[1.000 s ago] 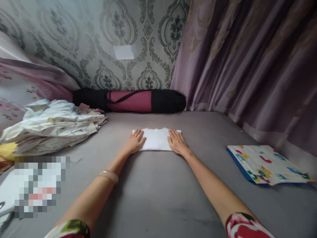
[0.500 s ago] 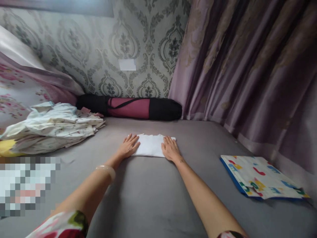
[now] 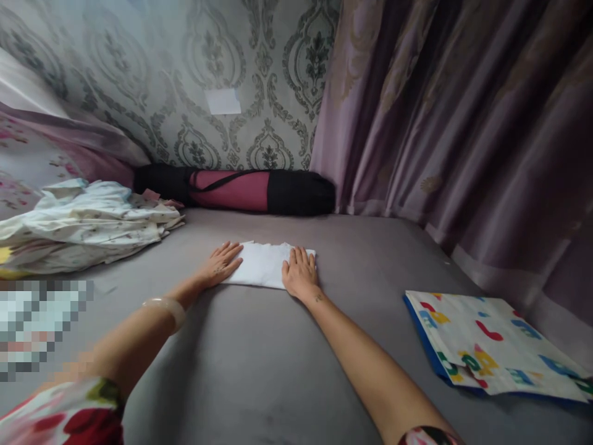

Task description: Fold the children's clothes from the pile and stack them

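Observation:
A small folded white cloth (image 3: pixel 262 267) lies flat on the grey bed sheet (image 3: pixel 278 364). My left hand (image 3: pixel 220 264) rests palm down on the cloth's left edge, fingers stretched out. My right hand (image 3: pixel 300 274) lies flat on its right part, fingers together and straight. Neither hand grips anything. A pale bangle (image 3: pixel 167 307) sits on my left wrist.
A heap of pale flowered fabric (image 3: pixel 88 219) lies at the left. A black and maroon rolled bag (image 3: pixel 241 190) lies against the patterned wall. A colourful printed bag (image 3: pixel 491 343) rests at the right, under mauve curtains (image 3: pixel 463 123). A blurred patch covers the lower left.
Both hands have slid closer together on the white cloth, the right one moving left over it. The view has shifted slightly to the right.

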The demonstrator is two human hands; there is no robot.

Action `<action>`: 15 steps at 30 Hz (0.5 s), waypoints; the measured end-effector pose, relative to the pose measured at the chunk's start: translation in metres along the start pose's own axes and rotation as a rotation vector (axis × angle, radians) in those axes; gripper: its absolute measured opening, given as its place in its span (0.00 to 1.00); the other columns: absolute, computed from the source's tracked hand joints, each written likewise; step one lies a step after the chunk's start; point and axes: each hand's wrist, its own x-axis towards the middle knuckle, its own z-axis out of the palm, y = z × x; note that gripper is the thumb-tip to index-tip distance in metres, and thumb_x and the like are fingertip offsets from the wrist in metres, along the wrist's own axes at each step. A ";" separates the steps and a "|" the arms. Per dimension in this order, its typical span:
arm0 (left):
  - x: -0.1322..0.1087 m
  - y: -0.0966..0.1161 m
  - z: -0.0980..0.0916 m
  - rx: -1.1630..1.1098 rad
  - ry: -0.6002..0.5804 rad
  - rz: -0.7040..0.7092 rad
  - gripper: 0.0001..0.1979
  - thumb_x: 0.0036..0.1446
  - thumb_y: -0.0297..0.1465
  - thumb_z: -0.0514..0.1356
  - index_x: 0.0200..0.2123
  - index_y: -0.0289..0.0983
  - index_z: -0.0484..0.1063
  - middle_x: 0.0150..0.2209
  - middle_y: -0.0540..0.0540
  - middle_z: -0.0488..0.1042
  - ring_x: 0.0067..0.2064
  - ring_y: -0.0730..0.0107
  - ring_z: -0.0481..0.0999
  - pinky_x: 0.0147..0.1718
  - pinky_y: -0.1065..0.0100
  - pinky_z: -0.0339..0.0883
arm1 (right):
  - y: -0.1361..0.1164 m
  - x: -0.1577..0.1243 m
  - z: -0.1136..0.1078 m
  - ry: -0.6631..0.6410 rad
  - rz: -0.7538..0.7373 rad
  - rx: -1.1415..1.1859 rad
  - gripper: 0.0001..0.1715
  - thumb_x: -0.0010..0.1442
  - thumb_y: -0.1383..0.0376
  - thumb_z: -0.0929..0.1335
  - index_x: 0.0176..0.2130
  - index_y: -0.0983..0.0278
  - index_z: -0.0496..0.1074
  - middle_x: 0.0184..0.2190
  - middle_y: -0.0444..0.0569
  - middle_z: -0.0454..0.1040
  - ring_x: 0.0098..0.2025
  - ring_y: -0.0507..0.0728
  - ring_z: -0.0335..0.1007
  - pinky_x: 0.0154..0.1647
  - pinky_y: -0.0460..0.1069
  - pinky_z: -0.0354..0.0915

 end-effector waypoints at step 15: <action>-0.001 0.006 -0.007 -0.024 -0.035 -0.022 0.36 0.62 0.50 0.37 0.66 0.36 0.52 0.68 0.46 0.51 0.69 0.58 0.42 0.65 0.57 0.39 | 0.001 0.001 0.004 0.009 -0.019 -0.003 0.34 0.67 0.59 0.51 0.64 0.76 0.55 0.66 0.60 0.52 0.68 0.65 0.40 0.66 0.61 0.35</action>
